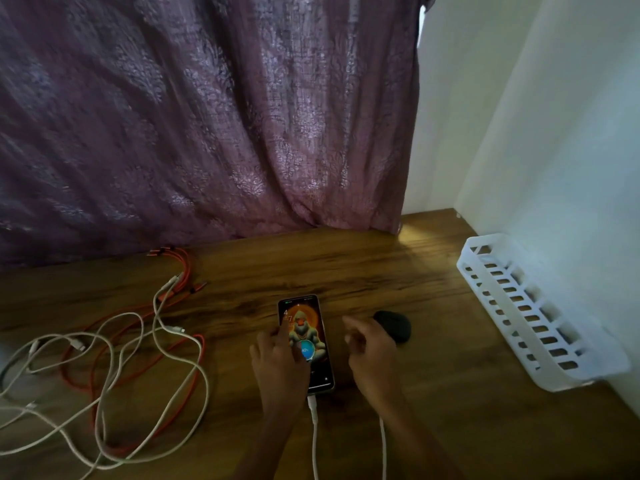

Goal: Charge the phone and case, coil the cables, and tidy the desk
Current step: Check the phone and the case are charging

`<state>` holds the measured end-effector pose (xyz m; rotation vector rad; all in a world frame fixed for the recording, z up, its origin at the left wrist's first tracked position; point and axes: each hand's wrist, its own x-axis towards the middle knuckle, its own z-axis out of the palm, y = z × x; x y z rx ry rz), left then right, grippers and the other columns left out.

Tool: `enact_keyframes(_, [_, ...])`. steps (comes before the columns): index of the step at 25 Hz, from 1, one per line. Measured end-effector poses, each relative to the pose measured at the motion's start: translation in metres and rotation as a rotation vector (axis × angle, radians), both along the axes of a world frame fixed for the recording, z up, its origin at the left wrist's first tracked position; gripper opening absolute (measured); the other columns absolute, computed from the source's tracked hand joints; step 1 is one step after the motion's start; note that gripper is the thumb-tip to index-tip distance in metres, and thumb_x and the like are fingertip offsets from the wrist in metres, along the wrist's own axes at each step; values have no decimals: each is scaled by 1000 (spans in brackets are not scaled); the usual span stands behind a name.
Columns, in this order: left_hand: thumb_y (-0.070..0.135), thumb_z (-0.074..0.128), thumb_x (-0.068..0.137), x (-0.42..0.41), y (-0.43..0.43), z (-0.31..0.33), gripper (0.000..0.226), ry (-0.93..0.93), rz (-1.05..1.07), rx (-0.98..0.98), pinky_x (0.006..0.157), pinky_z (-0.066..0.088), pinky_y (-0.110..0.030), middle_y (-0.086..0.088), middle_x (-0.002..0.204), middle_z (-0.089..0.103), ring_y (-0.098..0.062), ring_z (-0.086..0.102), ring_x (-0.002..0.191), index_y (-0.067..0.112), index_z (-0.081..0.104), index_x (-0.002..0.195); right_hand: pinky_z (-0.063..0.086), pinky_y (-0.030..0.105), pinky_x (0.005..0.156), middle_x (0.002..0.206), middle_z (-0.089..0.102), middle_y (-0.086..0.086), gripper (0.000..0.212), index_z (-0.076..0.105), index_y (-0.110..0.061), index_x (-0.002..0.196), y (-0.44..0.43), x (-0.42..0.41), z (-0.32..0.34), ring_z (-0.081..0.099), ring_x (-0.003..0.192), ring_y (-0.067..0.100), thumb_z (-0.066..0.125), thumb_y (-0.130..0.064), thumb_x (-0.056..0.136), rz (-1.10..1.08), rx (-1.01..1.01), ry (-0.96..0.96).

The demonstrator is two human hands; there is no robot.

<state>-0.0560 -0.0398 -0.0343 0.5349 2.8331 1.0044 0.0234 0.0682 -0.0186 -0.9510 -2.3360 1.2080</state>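
Phone (pixel 305 317) mid desk (pixel 398 271); basket (pixel 512 320) along rt edge.

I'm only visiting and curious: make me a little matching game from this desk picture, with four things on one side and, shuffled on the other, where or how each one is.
Things:
1. phone
2. white basket
3. orange cable
4. dark oval case

Descriptions:
A. against the right wall
B. tangled with white cables on the left
C. just beyond the right hand
D. screen lit, charging cable plugged in

Pairs: 1-D, 2-A, 3-B, 4-C.
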Motion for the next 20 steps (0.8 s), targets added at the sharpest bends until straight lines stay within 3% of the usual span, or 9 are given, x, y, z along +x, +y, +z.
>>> enact_keyframes(3, [17,55,90,5,26,6,45,45,-172,41,103,32,-36,-8,139,42,-27,31,128,14,46,134,39,5,82,125,53,2,41,55,-20,125,35,26,-3,53,109,9,55,-2,88,-105,24,76])
enact_keyframes(7, [21,52,92,9,62,5,52,-30,-415,-16,110,22,-28,-1,145,34,-19,22,137,20,33,141,30,20,101,145,38,3,62,37,-21,140,73,53,-7,37,133,17,61,-6,86,-79,-51,-121])
enact_keyframes(10, [18,55,90,8,80,-1,61,-132,-522,-47,112,19,-27,-1,150,29,-17,19,139,20,26,144,22,30,112,151,30,2,70,24,-22,146,84,55,-7,29,138,19,62,-19,88,8,-55,-232])
enact_keyframes(14, [14,58,88,6,97,-7,64,-151,-607,-68,114,18,-30,-3,150,32,-19,22,138,17,27,143,20,26,111,150,33,3,66,26,-22,145,90,47,-5,30,137,18,60,-25,89,97,27,-312])
enact_keyframes(20, [7,60,85,11,95,0,58,-175,-585,60,107,35,-29,-5,138,49,-17,42,128,18,40,138,31,16,96,140,46,5,60,39,-17,139,87,48,0,43,126,15,64,-10,85,41,-114,-166])
